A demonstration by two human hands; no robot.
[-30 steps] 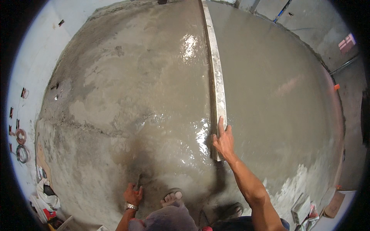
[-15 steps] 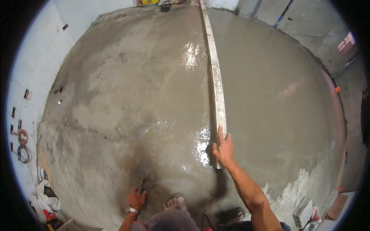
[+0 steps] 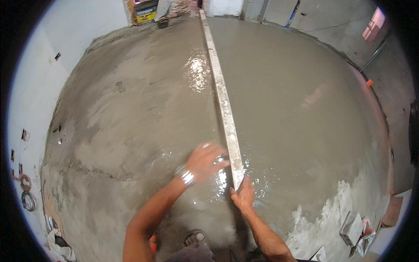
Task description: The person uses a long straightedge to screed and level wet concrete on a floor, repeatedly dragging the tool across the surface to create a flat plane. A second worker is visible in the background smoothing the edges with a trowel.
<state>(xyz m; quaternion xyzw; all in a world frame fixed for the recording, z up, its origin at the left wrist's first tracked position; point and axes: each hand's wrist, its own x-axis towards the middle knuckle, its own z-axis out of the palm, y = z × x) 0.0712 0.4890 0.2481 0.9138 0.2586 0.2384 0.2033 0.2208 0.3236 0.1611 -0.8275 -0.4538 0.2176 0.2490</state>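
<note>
A long, pale, cement-stained screed bar lies across the wet grey screed, running from near me to the far wall. My right hand is closed round its near end, thumb on the left side. Just left of the bar, close to that end, is my left hand, with a silver watch on the wrist. Its fingers are smeared by motion. Something small and dark shows between them and the bar; I cannot make out whether it is held.
A dark bucket stands by the far wall. Coiled cables hang from the left wall. A grey block lies at the lower right, a pale bag at the lower left. My bare foot is on the floor below.
My left hand has come up from low near my foot to beside the bar. My right hand has shifted from the bar's top to its near end. The view has shifted too.
</note>
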